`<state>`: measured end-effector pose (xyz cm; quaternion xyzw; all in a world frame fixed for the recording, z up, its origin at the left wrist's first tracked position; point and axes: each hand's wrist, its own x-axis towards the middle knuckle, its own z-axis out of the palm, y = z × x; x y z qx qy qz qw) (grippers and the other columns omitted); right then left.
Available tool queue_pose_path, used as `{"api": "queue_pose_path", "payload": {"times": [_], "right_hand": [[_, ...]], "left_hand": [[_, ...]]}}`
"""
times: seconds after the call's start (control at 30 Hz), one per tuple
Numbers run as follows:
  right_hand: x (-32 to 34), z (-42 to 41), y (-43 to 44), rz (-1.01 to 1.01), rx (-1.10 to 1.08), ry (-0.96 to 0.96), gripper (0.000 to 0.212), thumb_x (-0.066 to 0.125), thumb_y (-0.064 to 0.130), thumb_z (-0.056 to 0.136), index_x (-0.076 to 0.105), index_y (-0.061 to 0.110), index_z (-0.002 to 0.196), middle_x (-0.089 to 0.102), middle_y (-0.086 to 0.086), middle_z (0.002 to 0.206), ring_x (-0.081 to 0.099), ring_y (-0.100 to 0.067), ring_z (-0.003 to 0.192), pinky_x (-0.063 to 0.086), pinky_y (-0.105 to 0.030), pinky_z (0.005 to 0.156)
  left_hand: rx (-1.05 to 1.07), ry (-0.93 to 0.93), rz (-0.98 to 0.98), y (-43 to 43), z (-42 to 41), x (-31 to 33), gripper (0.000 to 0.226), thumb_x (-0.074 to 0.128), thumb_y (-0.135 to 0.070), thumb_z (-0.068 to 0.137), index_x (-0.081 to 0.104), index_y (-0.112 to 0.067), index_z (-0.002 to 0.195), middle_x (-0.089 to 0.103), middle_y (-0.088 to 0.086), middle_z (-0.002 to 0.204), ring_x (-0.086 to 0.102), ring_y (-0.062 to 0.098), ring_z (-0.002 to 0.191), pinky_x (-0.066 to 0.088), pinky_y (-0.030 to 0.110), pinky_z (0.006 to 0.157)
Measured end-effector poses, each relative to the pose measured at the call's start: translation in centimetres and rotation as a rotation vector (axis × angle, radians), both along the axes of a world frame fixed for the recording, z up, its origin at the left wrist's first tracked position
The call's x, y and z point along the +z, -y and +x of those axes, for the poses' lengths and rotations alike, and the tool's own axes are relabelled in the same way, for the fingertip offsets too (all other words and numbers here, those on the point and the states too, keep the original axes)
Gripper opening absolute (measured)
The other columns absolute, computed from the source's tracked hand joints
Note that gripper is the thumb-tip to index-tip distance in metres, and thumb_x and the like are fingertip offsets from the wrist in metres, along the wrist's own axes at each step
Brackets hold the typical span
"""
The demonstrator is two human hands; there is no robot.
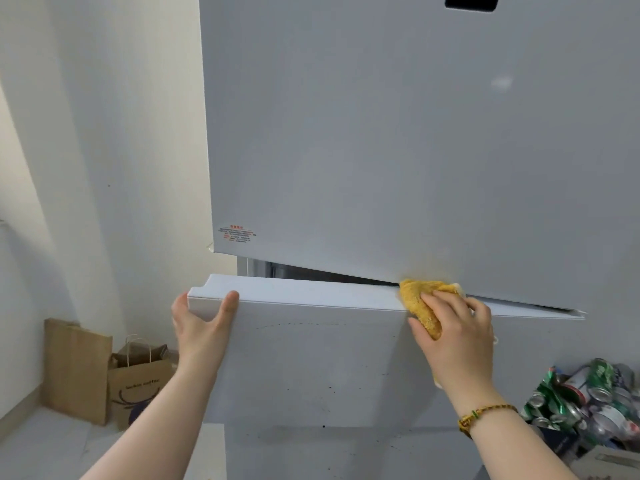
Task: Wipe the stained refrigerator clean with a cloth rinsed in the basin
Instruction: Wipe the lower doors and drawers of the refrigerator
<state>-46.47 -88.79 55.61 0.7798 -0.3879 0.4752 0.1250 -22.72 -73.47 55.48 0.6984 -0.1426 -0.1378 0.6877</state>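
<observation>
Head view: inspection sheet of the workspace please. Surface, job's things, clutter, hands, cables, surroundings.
Surface: lower fridge door pulled ajar, with dark specks and a faint arc of marks on its front; upper door shows no clear stains and has a sticker at its lower left corner.
Job's things: yellow cloth draped over the lower door's top edge; basin not in view.
Clutter: paper bags on the floor at left; crushed cans piled at right.
Grippers: left hand grips the lower door's corner; right hand presses the cloth.
Cables: nothing seen.
Surroundings: white wall at left.
</observation>
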Motion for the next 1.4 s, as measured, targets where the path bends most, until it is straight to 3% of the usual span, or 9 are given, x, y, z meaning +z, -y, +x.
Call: {"api": "queue_pose_path", "payload": {"times": [0.17,0.3,0.43,0.5,0.7,0.9,1.07,1.2,1.4], "right_hand": [[-1.1,2.9,-0.9,-0.053,-0.086,0.136,0.038,0.053,0.03,0.074,0.071,0.002,0.092,0.068,-0.015,0.095,0.034,-0.028,0.091,0.05,-0.049,0.068],[-1.7,6.1,-1.9,0.045,-0.129,0.194,0.035,0.083,0.004,0.061,0.07,0.002,0.094,0.066,-0.018,0.099,0.031,-0.028,0.089,0.049,-0.047,0.057],[-2.1,8.1,-2.1,0.012,-0.142,0.286,0.027,0.075,0.004,0.068,0.07,0.0,0.095,0.065,-0.02,0.101,0.031,-0.027,0.089,0.048,-0.043,0.059],[-2.3,9.2,-2.6,-0.023,-0.122,0.305,0.031,0.057,0.021,0.076,0.07,0.001,0.095,0.065,-0.019,0.101,0.032,-0.026,0.089,0.043,-0.036,0.06],[-1.5,15.3,-4.7,-0.182,0.001,0.334,0.029,0.051,0.026,0.076,0.061,0.017,0.102,0.051,0.002,0.109,0.038,-0.024,0.092,0.04,-0.028,0.073],[-1.9,21.5,-5.2,-0.409,0.146,-0.004,0.028,0.053,0.026,0.081,0.052,0.022,0.109,0.044,-0.001,0.121,0.04,-0.024,0.099,0.036,-0.031,0.085],[-4.8,24.0,-4.6,-0.516,0.167,-0.149,0.027,0.039,0.033,0.095,0.051,0.022,0.117,0.044,0.0,0.128,0.04,-0.022,0.104,0.039,-0.032,0.085],[-6.4,25.3,-3.3,-0.66,0.15,-0.282,0.035,0.035,0.016,0.093,0.042,0.02,0.127,0.035,0.001,0.137,0.024,-0.025,0.123,0.024,-0.037,0.109],[-7.3,23.9,-1.6,-0.868,0.157,-0.663,0.04,0.019,0.009,0.097,0.035,0.022,0.131,0.03,0.005,0.138,0.015,-0.027,0.127,0.005,-0.044,0.115]], "left_hand": [[-0.2,-0.135,-0.034,1.2,2.8,0.8,0.045,0.029,-0.038,0.097,0.027,-0.013,0.135,0.04,0.004,0.111,0.04,0.022,0.099,0.036,0.036,0.086],[-0.281,-0.151,-0.044,1.9,5.1,1.2,0.045,0.02,-0.039,0.098,0.033,-0.019,0.136,0.043,0.003,0.12,0.041,0.02,0.108,0.031,0.03,0.089],[-0.362,-0.094,-0.037,2.2,7.0,0.9,0.037,0.022,-0.036,0.099,0.044,-0.02,0.123,0.049,-0.011,0.093,0.049,0.009,0.087,0.035,0.021,0.071],[-0.395,-0.085,-0.038,2.7,8.3,0.6,0.032,0.025,-0.037,0.098,0.046,-0.021,0.117,0.048,-0.015,0.087,0.047,0.014,0.092,0.033,0.025,0.079],[-0.534,-0.072,0.008,3.7,10.7,-0.2,0.044,0.022,-0.04,0.098,0.056,-0.018,0.115,0.057,0.0,0.115,0.051,0.016,0.107,0.033,0.028,0.088],[-0.648,0.051,-0.005,2.7,12.6,-0.5,0.037,0.019,-0.035,0.099,0.053,-0.03,0.115,0.057,-0.004,0.121,0.051,0.009,0.108,0.025,0.036,0.109],[-0.657,0.134,-0.037,1.9,13.4,0.6,0.033,0.026,-0.052,0.092,0.056,-0.039,0.098,0.058,-0.003,0.116,0.05,0.008,0.112,0.026,0.026,0.096],[-0.64,0.166,0.006,2.1,14.1,1.3,0.038,0.026,-0.059,0.084,0.056,-0.037,0.093,0.058,-0.007,0.111,0.049,0.009,0.111,0.024,0.024,0.092],[-0.585,0.195,0.042,2.2,13.8,1.6,0.043,0.016,-0.037,0.097,0.058,-0.029,0.098,0.059,-0.006,0.104,0.053,-0.001,0.091,0.026,0.023,0.09]]}}
